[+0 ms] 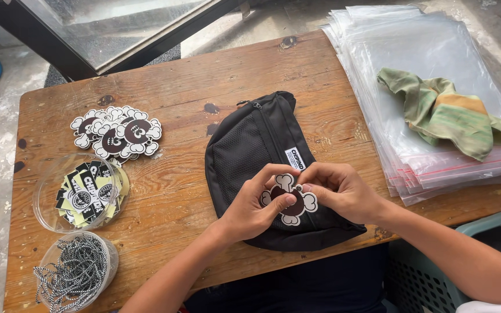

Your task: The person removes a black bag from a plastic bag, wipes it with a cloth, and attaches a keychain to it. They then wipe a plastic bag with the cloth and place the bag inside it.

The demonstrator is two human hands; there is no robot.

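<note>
Flower-shaped hang tag [290, 200] lies on the black waist bag [262, 156]; our left hand [256, 208] and right hand [338, 190] pinch it, best kept flat against the bag.

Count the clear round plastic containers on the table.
2. One holding stickers sits at the table's left edge; one holding black-and-white cords sits just below it, at the near left corner. None appears hidden.
</note>
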